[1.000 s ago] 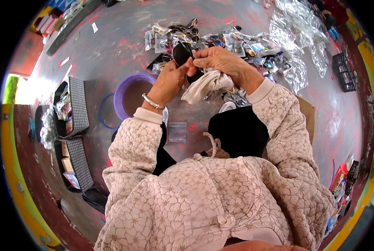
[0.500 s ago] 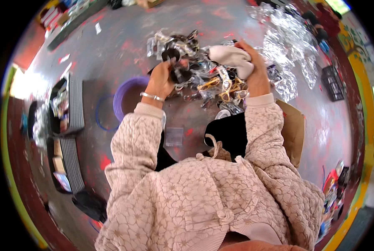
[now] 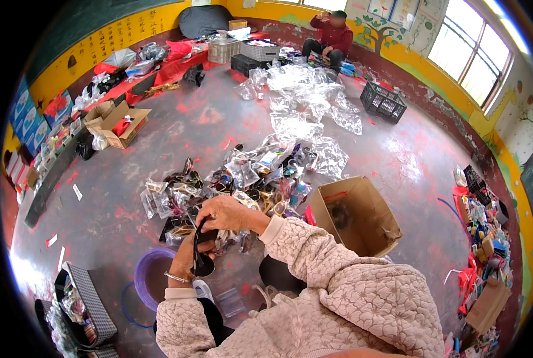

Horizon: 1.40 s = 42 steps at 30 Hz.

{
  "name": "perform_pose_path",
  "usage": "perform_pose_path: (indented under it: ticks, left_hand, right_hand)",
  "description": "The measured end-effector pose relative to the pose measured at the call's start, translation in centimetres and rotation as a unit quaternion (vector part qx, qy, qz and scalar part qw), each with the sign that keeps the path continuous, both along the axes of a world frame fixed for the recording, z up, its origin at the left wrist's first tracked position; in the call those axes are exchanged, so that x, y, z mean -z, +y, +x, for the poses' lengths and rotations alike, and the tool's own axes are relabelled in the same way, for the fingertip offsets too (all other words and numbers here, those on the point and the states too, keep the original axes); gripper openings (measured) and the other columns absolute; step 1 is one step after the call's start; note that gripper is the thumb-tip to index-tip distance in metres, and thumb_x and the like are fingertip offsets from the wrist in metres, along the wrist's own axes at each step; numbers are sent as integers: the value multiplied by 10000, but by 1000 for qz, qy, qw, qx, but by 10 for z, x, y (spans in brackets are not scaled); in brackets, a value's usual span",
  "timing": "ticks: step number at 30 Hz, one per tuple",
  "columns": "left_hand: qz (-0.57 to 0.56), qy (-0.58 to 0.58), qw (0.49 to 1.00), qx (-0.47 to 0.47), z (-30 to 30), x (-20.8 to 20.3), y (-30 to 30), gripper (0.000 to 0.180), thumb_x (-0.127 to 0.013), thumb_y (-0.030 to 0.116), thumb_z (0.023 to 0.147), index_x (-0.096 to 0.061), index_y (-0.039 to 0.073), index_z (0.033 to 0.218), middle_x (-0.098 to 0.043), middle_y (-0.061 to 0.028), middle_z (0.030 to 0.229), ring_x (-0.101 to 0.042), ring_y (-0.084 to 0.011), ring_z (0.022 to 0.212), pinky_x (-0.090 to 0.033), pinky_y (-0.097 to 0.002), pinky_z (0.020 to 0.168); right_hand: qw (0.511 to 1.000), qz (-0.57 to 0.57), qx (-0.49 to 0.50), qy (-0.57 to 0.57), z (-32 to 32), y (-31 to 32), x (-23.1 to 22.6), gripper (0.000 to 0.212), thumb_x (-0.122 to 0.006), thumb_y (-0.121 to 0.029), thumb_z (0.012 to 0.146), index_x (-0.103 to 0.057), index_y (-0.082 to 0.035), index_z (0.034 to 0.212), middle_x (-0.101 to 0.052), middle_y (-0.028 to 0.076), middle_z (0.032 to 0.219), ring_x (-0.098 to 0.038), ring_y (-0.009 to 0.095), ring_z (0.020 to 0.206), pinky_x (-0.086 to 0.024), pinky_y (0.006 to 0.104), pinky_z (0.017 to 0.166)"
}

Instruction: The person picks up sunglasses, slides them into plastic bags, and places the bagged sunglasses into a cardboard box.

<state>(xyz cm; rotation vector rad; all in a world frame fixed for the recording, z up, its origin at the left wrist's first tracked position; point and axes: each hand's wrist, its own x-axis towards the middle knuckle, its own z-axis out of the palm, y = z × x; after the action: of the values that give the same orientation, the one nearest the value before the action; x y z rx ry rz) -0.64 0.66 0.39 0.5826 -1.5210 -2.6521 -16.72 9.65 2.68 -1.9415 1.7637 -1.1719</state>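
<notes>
A pair of black sunglasses [image 3: 204, 267] is held between my hands, just in front of a heap of glasses. My left hand [image 3: 183, 259], with a silver bangle at the wrist, grips it from the near side, a dark round lens hanging below the fingers. My right hand [image 3: 228, 213] reaches across from the right and pinches the upper part of the black frame. Beyond both hands spreads the pile of sunglasses [image 3: 242, 176], many in clear plastic sleeves, some with yellow frames.
A purple basin [image 3: 140, 280] stands left of my left hand. To the right is an open cardboard box [image 3: 371, 230]. A clear sleeve [image 3: 231, 303] lies near my feet. Silvery plastic sheeting [image 3: 308, 89] spreads farther off, near a black crate [image 3: 383, 101] and a seated person [image 3: 335, 36].
The head view has tilted up, showing more room. My right hand has come left to meet my left hand at the sunglasses. The whitish cloth it held is no longer visible.
</notes>
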Motion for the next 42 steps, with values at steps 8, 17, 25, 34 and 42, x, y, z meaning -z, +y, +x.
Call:
perform_pose_path:
  ticks: [8, 17, 25, 34, 42]
  left_hand:
    - [-16, 5, 999, 50, 13, 4, -8, 268, -665, 62, 720, -543, 12, 953, -591, -72, 735, -560, -123, 541, -468, -214, 490]
    - [9, 31, 999, 31, 18, -1, -8, 313, -618, 127, 772, -519, 15, 1047, -610, -99, 761, -575, -142, 561, -456, -216, 498]
    - [45, 67, 996, -46, 15, -2, -5, 396, -464, 312, 903, -499, 21, 1168, -602, -96, 995, -611, -183, 690, -481, -266, 578]
    - [-307, 100, 946, -33, 37, -22, -22, 252, -542, 137, 817, -566, -6, 1023, -600, -116, 1061, -569, -195, 946, -424, -309, 849]
    - [-114, 65, 991, 1, 49, -10, -34, 293, -657, 336, 764, -590, 52, 746, -627, -75, 996, -501, -70, 795, -379, -217, 725]
  right_hand:
    - [995, -3, -39, -88, 5, 0, -12, 164, -712, -192, 676, -676, -73, 782, -574, 53, 683, -565, 200, 645, -422, 299, 579]
    - [998, -46, -30, -33, 8, 0, -10, 162, -701, -110, 635, -613, -39, 751, -580, 61, 727, -574, 215, 701, -434, 314, 621]
    - [991, 16, -22, -131, 1, 4, -17, 190, -704, -107, 653, -627, -20, 804, -621, 74, 763, -604, 180, 719, -458, 292, 652]
    - [990, 90, 28, -108, -13, -6, 15, 203, -707, -131, 698, -664, -11, 857, -623, 69, 802, -587, 136, 806, -452, 263, 719]
    - [987, 110, 33, -113, -5, -5, 1, 156, -694, -78, 723, -648, 20, 836, -616, 15, 729, -535, 76, 676, -426, 232, 627]
